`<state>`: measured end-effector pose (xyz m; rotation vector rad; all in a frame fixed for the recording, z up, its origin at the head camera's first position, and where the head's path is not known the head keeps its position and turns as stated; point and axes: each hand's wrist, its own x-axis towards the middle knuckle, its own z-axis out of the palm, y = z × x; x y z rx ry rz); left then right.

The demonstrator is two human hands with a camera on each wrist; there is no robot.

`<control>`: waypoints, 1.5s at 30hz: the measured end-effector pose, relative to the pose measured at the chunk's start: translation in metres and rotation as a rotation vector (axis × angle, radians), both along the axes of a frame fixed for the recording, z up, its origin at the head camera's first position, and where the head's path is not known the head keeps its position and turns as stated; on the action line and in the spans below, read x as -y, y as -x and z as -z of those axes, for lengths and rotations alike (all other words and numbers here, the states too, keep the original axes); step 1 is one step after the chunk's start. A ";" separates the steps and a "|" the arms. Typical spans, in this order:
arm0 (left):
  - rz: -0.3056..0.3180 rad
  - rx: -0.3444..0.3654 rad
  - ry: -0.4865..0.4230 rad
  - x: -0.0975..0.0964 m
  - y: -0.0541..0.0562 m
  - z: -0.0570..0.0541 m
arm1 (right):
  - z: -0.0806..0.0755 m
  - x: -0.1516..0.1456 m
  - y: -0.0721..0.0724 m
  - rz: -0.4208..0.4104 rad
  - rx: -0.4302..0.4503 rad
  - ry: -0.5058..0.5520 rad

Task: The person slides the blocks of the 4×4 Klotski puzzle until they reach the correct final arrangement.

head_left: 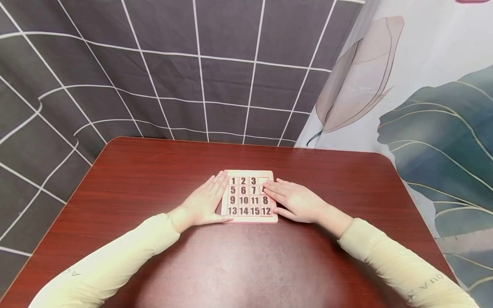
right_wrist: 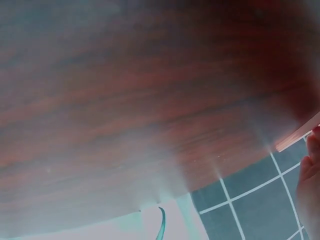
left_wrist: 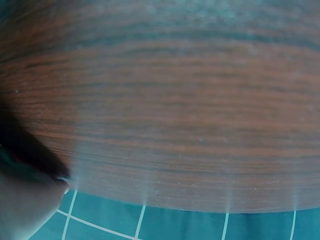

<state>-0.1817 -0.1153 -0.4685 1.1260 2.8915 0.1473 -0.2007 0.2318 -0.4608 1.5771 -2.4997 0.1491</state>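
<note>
A square sliding number puzzle (head_left: 249, 219) with a pale frame lies flat on the table. Its top row reads 1, 2, 3, then a gap at the right corner. My left hand (head_left: 204, 201) lies along the left side, straight fingers on the frame and thumb at the lower left corner. From the right, my right hand (head_left: 300, 201) reaches over the edge; its extended fingertips touch the tile below the gap and partly cover its number. The right thumb rests against the puzzle's right side. In the right wrist view, the puzzle's edge (right_wrist: 295, 139) shows beside the fingers.
The reddish-brown wooden table (head_left: 154, 158) has rounded far corners. Behind it hangs a dark grey curtain (head_left: 227, 81) with a white grid. A pale curtain with leaf prints (head_left: 443, 124) hangs at the right.
</note>
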 end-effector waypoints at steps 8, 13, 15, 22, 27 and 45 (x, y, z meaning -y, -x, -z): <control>0.004 -0.006 0.008 0.000 0.000 0.000 | -0.001 0.003 0.005 0.034 0.001 -0.026; 0.006 -0.004 0.008 0.000 0.000 0.000 | -0.003 0.008 0.012 0.087 0.044 -0.049; 0.008 -0.008 0.000 0.000 -0.001 -0.001 | -0.004 0.009 0.014 0.106 0.063 -0.062; 0.011 -0.020 -0.011 -0.002 -0.004 -0.006 | -0.005 0.003 0.005 0.069 0.086 -0.038; 0.010 -0.023 -0.015 -0.001 -0.005 -0.006 | -0.002 -0.006 -0.013 -0.038 0.060 -0.004; 0.009 -0.033 -0.004 -0.001 -0.002 -0.004 | -0.005 -0.005 -0.007 -0.031 0.041 -0.012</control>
